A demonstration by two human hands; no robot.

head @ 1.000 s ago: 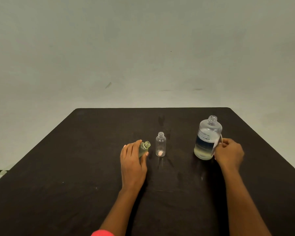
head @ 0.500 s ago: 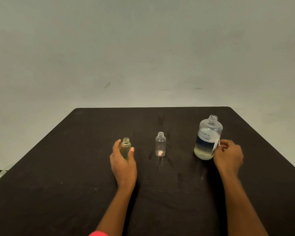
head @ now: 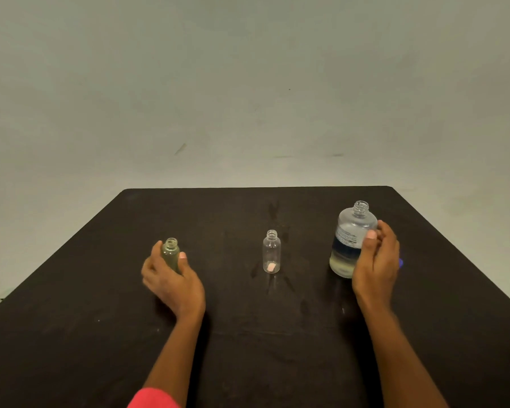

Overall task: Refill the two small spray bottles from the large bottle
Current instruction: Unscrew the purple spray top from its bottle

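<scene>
A small bottle (head: 170,253) with yellowish liquid stands upright and uncapped at the left of the black table (head: 71,334). My left hand (head: 173,282) is wrapped around it from behind. In the middle stands a clear small bottle (head: 271,251), uncapped, with a pale pink spot at its bottom. At the right is the large clear bottle (head: 349,237), uncapped, with a printed label and pale liquid in its lower part. My right hand (head: 376,263) grips its right side, thumb on the front.
A pale wall rises behind the table's far edge (head: 256,187). A small blue-violet thing (head: 400,262) shows just past my right hand. Dark wet-looking marks lie on the tabletop around the middle bottle.
My left hand has carried the yellowish bottle leftward, away from the middle bottle, and stood it upright. My right hand has shifted from the large bottle's lower side to a fuller grip around it.
</scene>
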